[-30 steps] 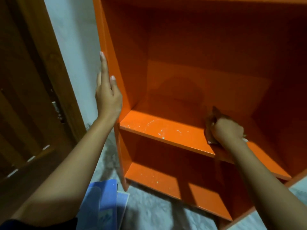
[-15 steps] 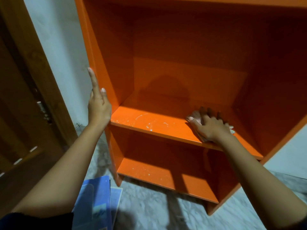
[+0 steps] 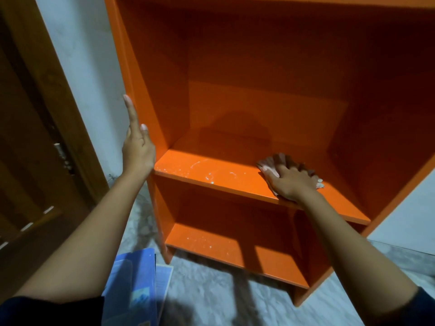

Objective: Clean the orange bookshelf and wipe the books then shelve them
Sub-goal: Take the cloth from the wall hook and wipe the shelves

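**On the middle shelf: cloth sweeping leftward toward the dust**

On the middle shelf (image 3: 211,170) of the orange bookshelf (image 3: 270,78), moved left from a second ago: right hand (image 3: 293,182), then bunched in a fist further right, now flat with fingers spread, palm pressing a small cloth (image 3: 267,164) onto the board. Ahead of it, to the left, white dust and smears (image 3: 207,172) not yet reached. Likely meaning: right part of this shelf wiped, left part still to do. Specks also visible on the bottom shelf (image 3: 223,243), so probably more cleaning after this.

Left hand (image 3: 137,151) unchanged: open, fingers straight and pointing up, palm flat against the outer left side panel (image 3: 131,67), holding nothing, apparently steadying the unit. Both forearms extended forward from dark sleeves.

Down at lower left, on the pale floor (image 3: 211,302), blue books (image 3: 131,285) lying just beside the bookshelf's foot, not yet wiped or shelved, as far as can be judged. Brown wooden door (image 3: 35,137) at far left.
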`<move>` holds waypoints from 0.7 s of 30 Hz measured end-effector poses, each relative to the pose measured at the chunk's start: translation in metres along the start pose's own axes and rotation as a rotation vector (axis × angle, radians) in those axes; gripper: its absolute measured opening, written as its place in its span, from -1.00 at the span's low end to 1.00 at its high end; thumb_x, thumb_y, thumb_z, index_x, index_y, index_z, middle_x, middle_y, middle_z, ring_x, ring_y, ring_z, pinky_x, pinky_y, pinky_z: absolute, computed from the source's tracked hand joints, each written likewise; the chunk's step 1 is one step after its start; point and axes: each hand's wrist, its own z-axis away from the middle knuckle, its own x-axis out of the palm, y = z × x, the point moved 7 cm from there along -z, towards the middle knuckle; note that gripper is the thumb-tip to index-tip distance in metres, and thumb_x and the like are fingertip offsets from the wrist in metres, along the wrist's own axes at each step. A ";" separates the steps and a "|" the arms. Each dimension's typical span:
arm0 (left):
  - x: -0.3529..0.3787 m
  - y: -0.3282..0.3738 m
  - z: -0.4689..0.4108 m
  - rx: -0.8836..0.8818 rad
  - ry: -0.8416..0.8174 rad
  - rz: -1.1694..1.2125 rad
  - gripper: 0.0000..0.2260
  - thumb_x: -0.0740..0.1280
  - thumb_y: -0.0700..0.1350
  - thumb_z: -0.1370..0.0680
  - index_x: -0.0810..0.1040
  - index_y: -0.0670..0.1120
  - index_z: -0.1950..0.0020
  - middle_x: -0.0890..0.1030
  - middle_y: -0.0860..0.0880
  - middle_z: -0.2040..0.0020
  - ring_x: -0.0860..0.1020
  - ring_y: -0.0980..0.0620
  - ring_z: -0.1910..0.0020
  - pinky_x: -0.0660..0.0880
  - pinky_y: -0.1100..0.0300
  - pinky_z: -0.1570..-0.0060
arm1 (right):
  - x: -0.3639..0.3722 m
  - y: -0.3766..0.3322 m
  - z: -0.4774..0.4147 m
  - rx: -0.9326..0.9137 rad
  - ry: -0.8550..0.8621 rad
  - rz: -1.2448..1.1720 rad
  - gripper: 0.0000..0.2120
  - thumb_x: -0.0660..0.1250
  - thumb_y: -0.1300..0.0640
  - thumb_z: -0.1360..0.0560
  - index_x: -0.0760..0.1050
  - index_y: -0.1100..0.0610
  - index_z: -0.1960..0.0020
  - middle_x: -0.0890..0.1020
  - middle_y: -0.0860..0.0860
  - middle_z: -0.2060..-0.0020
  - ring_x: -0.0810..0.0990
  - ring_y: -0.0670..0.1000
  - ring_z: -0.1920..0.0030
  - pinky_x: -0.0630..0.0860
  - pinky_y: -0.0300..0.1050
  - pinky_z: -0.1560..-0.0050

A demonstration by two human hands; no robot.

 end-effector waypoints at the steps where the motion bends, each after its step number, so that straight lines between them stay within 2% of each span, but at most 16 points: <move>1: 0.000 0.001 0.000 0.012 0.002 -0.003 -0.50 -0.05 -0.04 -0.67 -0.26 0.10 -0.52 0.31 -0.30 -0.42 0.34 0.14 0.44 0.34 0.44 0.55 | 0.002 -0.005 -0.003 -0.004 0.002 0.005 -0.32 -0.19 -0.42 -0.50 0.01 -0.13 -0.53 0.05 0.08 -0.54 0.11 0.28 -0.48 -0.03 0.34 -0.41; 4: -0.002 0.004 0.001 0.038 0.000 -0.012 -0.50 -0.04 -0.07 -0.67 -0.24 0.05 -0.53 0.19 -0.16 -0.52 0.34 0.11 0.47 0.32 0.47 0.55 | 0.004 -0.026 -0.013 -0.049 0.011 -0.002 -0.33 -0.20 -0.41 -0.51 0.11 -0.11 -0.51 0.18 0.11 -0.51 0.21 0.28 -0.44 0.07 0.33 -0.40; 8: -0.002 0.003 -0.002 0.071 -0.030 -0.030 -0.50 -0.04 -0.05 -0.67 -0.25 0.01 -0.53 0.15 -0.16 -0.53 0.32 0.10 0.50 0.31 0.44 0.58 | 0.006 -0.065 -0.025 -0.129 0.014 -0.029 -0.35 -0.22 -0.38 -0.52 0.15 -0.10 -0.49 0.28 0.10 -0.47 0.27 0.22 -0.42 0.21 0.22 -0.34; 12: -0.001 0.001 -0.003 0.082 -0.040 -0.031 -0.50 -0.04 -0.07 -0.68 -0.24 0.00 -0.53 0.17 -0.17 -0.52 0.32 0.12 0.49 0.29 0.44 0.58 | 0.009 -0.109 -0.027 -0.231 0.010 -0.055 -0.42 -0.20 -0.31 -0.57 0.17 -0.10 -0.49 0.30 0.09 -0.46 0.26 0.21 -0.43 0.21 0.17 -0.31; 14: -0.001 0.001 -0.004 0.090 -0.055 -0.022 -0.50 -0.03 -0.07 -0.68 -0.23 -0.02 -0.53 0.11 -0.15 -0.54 0.41 0.05 0.43 0.29 0.46 0.56 | 0.011 -0.130 -0.025 -0.276 0.007 -0.050 -0.43 -0.19 -0.29 -0.58 0.20 -0.09 -0.47 0.34 0.10 -0.44 0.29 0.21 -0.41 0.22 0.16 -0.29; 15: -0.001 0.000 -0.004 0.093 -0.062 -0.016 -0.50 -0.03 -0.07 -0.67 -0.24 -0.02 -0.53 0.09 -0.13 -0.54 0.49 -0.05 0.34 0.28 0.48 0.55 | 0.012 -0.139 -0.024 -0.300 0.005 -0.046 -0.43 -0.19 -0.30 -0.58 0.20 -0.09 -0.47 0.33 0.10 -0.44 0.29 0.21 -0.41 0.22 0.16 -0.30; 17: -0.001 -0.002 -0.005 0.101 -0.073 -0.012 -0.50 -0.04 -0.06 -0.67 -0.24 -0.01 -0.53 0.09 -0.12 -0.55 0.56 -0.26 0.15 0.26 0.51 0.54 | 0.015 -0.156 -0.025 -0.351 -0.006 -0.032 -0.44 -0.19 -0.31 -0.57 0.11 -0.14 -0.50 0.21 0.07 -0.50 0.21 0.20 -0.46 0.16 0.20 -0.35; 18: -0.001 -0.003 -0.005 0.102 -0.080 -0.009 -0.50 -0.03 -0.06 -0.67 -0.25 0.00 -0.53 0.09 -0.11 -0.54 0.56 -0.26 0.13 0.26 0.51 0.53 | 0.018 -0.164 -0.026 -0.377 -0.012 -0.028 -0.45 -0.18 -0.31 -0.57 0.06 -0.17 -0.51 0.15 0.05 -0.52 0.17 0.20 -0.48 0.12 0.22 -0.37; 21: 0.000 -0.003 -0.005 0.081 -0.098 -0.012 -0.49 -0.03 -0.06 -0.67 -0.25 0.00 -0.53 0.09 -0.11 -0.54 0.46 0.09 0.34 0.30 0.47 0.51 | 0.022 -0.183 -0.027 -0.439 -0.015 -0.038 -0.45 -0.16 -0.34 -0.56 -0.02 -0.22 -0.51 0.07 0.04 -0.54 0.12 0.19 -0.50 0.07 0.26 -0.41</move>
